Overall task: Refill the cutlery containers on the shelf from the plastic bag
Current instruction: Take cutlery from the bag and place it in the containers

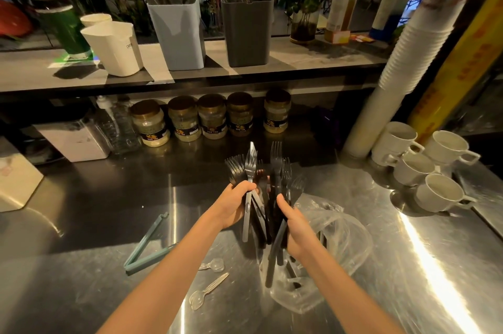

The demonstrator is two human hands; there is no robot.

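Left hand (234, 204) and right hand (295, 227) clasp an upright bundle of dark forks (276, 155) above the surface (81, 238), plastic bag (343, 225) at four o'clock. Best to square the handles first, then lift toward the grey fork container (246, 31) on the shelf (313, 57) at twelve o'clock.

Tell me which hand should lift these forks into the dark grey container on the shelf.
Left, probably. The left hand grips the forks high, near the tines, leaving handles free to enter the dark grey container. The right hand wraps the handles lower down.
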